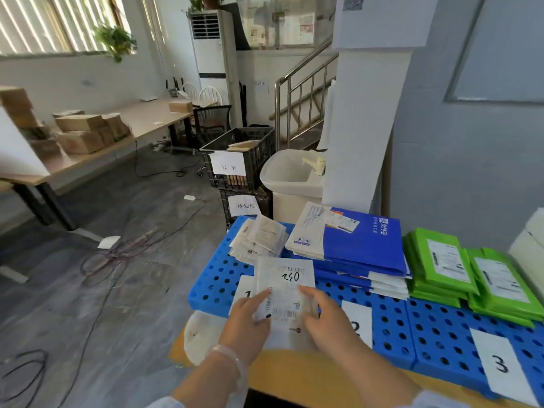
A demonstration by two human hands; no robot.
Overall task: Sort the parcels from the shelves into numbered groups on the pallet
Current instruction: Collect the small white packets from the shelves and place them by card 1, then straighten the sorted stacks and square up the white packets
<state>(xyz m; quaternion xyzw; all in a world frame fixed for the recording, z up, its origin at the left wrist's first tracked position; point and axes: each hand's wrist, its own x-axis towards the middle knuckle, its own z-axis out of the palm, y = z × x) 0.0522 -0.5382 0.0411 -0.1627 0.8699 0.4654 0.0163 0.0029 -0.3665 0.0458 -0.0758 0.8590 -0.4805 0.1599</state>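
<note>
Sorting well advanced, by appearance. Pallet (435, 328) carries three groups: pale packets (262, 240) behind card 1 (245, 293), blue envelopes (362, 245) at card 2 (357, 322), green parcels (459, 266) at card 3 (500, 360). White parcel (287, 293) held over card 1. Left hand (247, 316) and right hand (326, 316) fingers pinch its side edges. Not yet laid down. Shelves out of view, remainder unknown.

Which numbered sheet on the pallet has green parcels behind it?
The sheet marked 3, rightmost on the pallet; only it has green parcels lying beyond it.
</note>
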